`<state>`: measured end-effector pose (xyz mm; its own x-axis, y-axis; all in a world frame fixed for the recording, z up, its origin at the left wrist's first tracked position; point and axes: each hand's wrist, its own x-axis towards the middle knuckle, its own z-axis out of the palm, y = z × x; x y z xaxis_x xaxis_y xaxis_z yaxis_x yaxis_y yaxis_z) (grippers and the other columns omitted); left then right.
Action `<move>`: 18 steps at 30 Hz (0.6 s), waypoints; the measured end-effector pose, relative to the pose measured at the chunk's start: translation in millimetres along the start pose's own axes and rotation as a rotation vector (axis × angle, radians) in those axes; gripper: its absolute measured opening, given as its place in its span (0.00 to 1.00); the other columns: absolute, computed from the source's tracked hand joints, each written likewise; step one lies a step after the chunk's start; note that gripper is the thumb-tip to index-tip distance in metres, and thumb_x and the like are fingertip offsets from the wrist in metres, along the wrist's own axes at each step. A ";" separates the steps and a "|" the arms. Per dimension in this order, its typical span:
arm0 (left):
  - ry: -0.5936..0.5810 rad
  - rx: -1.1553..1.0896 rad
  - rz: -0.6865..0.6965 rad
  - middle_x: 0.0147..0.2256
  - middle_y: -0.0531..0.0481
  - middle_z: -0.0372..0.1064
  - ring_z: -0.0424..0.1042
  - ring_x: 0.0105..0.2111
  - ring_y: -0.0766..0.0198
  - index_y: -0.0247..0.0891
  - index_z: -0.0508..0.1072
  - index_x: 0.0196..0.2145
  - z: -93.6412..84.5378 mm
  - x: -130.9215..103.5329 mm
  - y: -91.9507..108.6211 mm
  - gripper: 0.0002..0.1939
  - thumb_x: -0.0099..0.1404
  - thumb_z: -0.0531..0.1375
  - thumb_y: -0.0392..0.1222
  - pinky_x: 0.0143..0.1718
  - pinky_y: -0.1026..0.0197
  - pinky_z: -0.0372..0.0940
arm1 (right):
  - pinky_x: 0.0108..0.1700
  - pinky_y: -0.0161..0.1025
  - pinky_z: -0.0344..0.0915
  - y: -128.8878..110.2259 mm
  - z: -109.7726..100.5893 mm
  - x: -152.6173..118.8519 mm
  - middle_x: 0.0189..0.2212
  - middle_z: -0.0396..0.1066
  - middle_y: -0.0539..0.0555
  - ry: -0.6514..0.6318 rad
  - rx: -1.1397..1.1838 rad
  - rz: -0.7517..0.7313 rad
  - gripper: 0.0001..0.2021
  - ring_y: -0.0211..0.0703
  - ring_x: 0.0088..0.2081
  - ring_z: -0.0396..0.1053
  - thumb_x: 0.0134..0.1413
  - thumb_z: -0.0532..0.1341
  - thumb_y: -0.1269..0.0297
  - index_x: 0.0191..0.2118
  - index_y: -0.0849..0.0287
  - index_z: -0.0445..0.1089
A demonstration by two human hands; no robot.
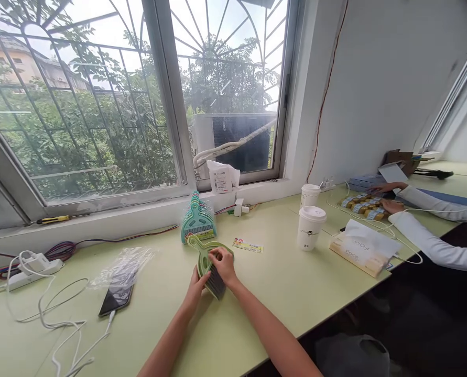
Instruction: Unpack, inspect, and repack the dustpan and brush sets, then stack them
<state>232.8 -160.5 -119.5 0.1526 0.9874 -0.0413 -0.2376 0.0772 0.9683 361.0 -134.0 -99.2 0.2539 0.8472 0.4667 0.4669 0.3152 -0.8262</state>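
Over the table, a small light-green dustpan [221, 245] is held together with a matching hand brush [216, 285] whose dark bristles point down toward me. My left hand [196, 284] grips this set from the lower left, thumb on the brush. From the right, my right hand [224, 265] has its bent fingers closed on the brush and the dustpan's edge; its fingertips are partly hidden. Just behind stands a row of teal dustpan and brush sets [197, 222] with a yellow label. A printed label strip [248, 245] lies flat to the right of it.
Clear plastic bags [123, 267] partly cover a phone [116, 300] with white cables at left. Two lidded paper cups [311, 230] and a tissue pack [361, 248] stand at right. Farther right, another person's hands [392, 205] touch yellow packaged items [362, 205]. A screwdriver [53, 220] lies on the sill.
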 end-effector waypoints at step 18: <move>0.405 -0.285 -0.011 0.31 0.50 0.71 0.73 0.30 0.62 0.41 0.69 0.39 -67.3 13.4 30.8 0.16 0.50 0.64 0.34 0.26 0.64 0.69 | 0.65 0.55 0.37 37.3 -14.4 -0.6 0.63 0.55 0.62 -0.354 -0.592 0.114 0.23 0.53 0.65 0.48 0.54 0.60 0.60 0.56 0.58 0.66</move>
<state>162.9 -135.6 -106.8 -0.2152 0.9563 -0.1982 -0.4994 0.0667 0.8638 390.5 -129.0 -125.7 0.0847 0.9813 0.1731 0.8623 0.0148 -0.5062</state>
